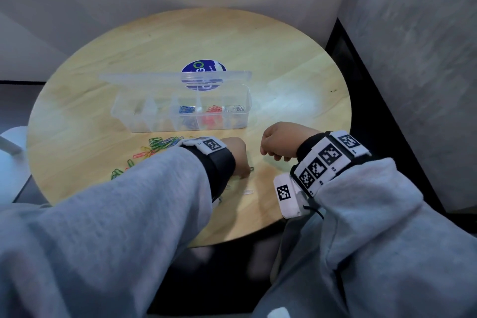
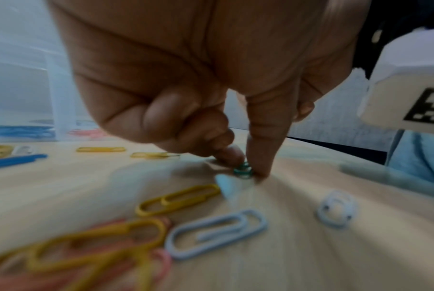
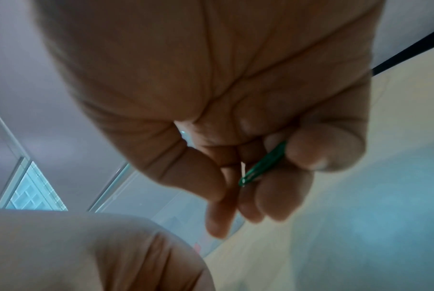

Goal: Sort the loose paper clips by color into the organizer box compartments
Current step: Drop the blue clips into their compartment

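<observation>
A clear organizer box stands open mid-table, with blue, red and silver clips in its right compartments. Loose coloured clips lie in front of it, partly behind my left sleeve. My left hand is down on the table, thumb and forefinger pinching a green clip at the wood. Yellow and white clips lie near it. My right hand hovers beside it, fingers curled round another green clip.
The round wooden table has a blue sticker behind the box. A grey wall rises at the right, with a dark gap along the table's right edge. A white clip lies near the front edge.
</observation>
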